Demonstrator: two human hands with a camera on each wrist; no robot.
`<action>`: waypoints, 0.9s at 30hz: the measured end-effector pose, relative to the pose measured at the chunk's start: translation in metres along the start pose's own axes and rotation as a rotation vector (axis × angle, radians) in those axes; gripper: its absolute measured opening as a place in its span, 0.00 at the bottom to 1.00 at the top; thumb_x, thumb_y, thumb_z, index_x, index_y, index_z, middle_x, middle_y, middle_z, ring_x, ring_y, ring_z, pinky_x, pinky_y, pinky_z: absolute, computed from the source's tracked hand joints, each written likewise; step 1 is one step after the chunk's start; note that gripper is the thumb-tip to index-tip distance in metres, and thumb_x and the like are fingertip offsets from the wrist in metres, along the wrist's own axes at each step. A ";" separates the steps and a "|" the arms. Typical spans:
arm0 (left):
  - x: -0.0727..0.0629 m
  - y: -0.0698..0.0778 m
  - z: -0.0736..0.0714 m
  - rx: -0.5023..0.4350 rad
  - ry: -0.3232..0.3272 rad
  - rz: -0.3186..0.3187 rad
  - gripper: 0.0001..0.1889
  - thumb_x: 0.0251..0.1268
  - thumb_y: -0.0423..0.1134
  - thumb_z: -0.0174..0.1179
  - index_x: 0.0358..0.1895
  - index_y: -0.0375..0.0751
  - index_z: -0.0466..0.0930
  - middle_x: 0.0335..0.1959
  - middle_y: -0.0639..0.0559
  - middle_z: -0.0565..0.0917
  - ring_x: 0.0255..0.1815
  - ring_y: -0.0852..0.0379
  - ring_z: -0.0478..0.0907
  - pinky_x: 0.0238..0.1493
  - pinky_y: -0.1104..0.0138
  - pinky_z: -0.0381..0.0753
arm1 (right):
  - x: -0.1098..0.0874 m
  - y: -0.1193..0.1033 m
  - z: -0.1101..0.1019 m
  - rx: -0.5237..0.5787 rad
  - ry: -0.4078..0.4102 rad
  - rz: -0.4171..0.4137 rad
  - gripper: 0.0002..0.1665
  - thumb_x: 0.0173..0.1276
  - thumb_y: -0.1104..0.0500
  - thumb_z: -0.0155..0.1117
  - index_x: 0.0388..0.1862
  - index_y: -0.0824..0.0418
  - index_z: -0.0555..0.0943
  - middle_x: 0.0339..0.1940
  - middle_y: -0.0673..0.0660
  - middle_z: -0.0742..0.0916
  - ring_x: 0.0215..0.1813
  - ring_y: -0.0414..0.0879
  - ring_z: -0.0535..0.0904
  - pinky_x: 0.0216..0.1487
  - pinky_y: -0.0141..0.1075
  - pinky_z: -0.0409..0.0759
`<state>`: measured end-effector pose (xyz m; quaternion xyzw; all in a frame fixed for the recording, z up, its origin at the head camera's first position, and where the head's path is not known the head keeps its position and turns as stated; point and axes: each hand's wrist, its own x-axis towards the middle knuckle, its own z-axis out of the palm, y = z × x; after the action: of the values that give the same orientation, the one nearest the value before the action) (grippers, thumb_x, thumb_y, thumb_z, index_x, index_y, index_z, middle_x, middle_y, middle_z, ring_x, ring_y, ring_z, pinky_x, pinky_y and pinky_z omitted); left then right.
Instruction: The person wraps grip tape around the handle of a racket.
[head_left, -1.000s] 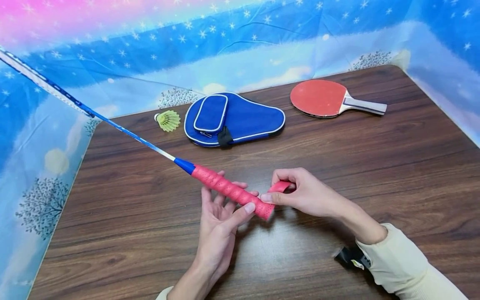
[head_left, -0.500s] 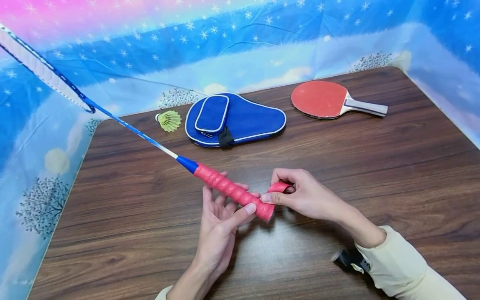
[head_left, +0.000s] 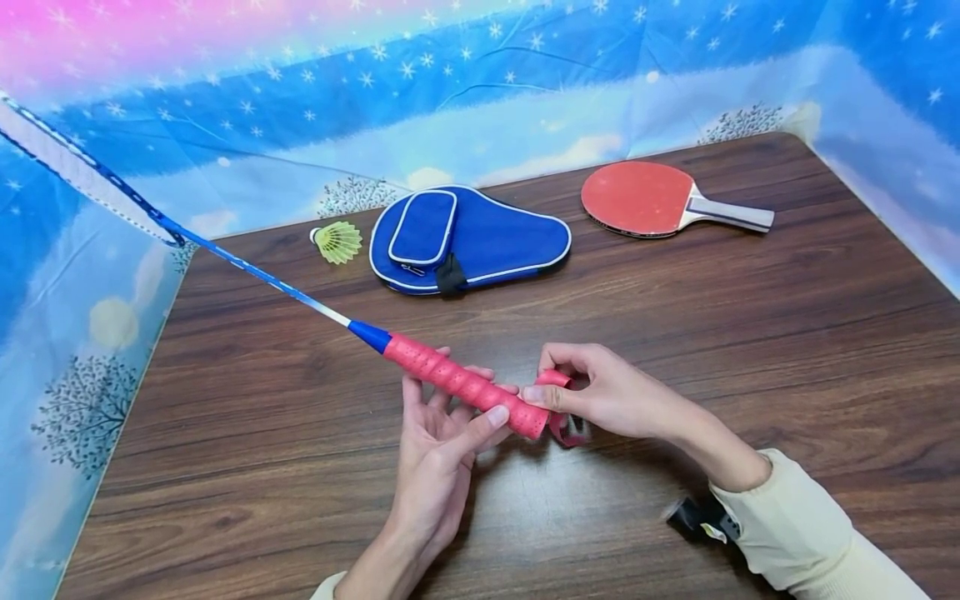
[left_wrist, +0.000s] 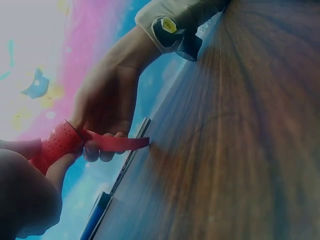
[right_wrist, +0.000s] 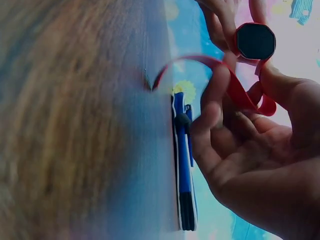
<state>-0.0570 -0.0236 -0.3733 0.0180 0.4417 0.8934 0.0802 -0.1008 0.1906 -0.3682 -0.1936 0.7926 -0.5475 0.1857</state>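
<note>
A blue-and-white badminton racket (head_left: 285, 289) slants up to the left in the head view, its head partly cut off by the frame. Red perforated grip tape (head_left: 450, 375) spirals around its handle. My left hand (head_left: 438, 467) holds the handle near the butt, thumb on top and fingers beneath. At the butt end, my right hand (head_left: 611, 392) pinches the tape between thumb and fingers. Past those fingers the loose tape strip (right_wrist: 192, 58) curls and droops to the table in the right wrist view. The dark octagonal butt (right_wrist: 255, 41) shows there too.
A yellow shuttlecock (head_left: 337, 242), a blue paddle case (head_left: 502, 233) with white piping and a red table tennis paddle (head_left: 637, 198) lie along the back of the brown wooden table (head_left: 262, 467). A printed cloth (head_left: 465, 100) hangs behind it.
The racket head has swung up, then back down a little. The loose tape end now shows hanging below my right hand, which has shifted slightly. My left hand keeps its place.
</note>
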 end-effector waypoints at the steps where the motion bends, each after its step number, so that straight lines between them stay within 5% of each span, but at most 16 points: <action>1: 0.000 0.000 0.000 -0.004 -0.001 0.002 0.44 0.56 0.15 0.61 0.70 0.51 0.50 0.59 0.32 0.68 0.56 0.32 0.76 0.52 0.45 0.77 | 0.000 0.000 0.000 -0.002 -0.005 0.000 0.16 0.69 0.47 0.65 0.31 0.56 0.73 0.22 0.53 0.76 0.25 0.44 0.68 0.23 0.33 0.63; 10: 0.000 0.000 0.000 0.007 -0.014 0.009 0.45 0.56 0.15 0.60 0.72 0.50 0.51 0.59 0.34 0.66 0.59 0.31 0.73 0.54 0.49 0.78 | 0.001 0.001 -0.002 0.062 -0.022 -0.033 0.15 0.70 0.51 0.66 0.31 0.57 0.71 0.20 0.50 0.71 0.24 0.42 0.63 0.24 0.34 0.59; 17: 0.000 0.004 0.001 0.022 -0.004 -0.043 0.49 0.58 0.16 0.59 0.76 0.60 0.49 0.62 0.33 0.69 0.61 0.33 0.73 0.55 0.48 0.77 | 0.001 0.002 -0.001 0.058 -0.006 -0.049 0.15 0.67 0.52 0.69 0.31 0.57 0.72 0.21 0.51 0.73 0.25 0.42 0.66 0.25 0.34 0.62; 27: -0.001 0.003 0.004 0.083 -0.096 0.050 0.47 0.60 0.16 0.58 0.71 0.53 0.40 0.69 0.35 0.65 0.61 0.29 0.70 0.56 0.52 0.78 | 0.001 0.004 0.002 0.032 -0.058 -0.036 0.15 0.63 0.49 0.72 0.34 0.54 0.75 0.30 0.51 0.85 0.35 0.46 0.79 0.34 0.36 0.75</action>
<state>-0.0556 -0.0225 -0.3690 0.0750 0.4736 0.8741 0.0779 -0.1014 0.1899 -0.3728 -0.2206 0.7743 -0.5576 0.2019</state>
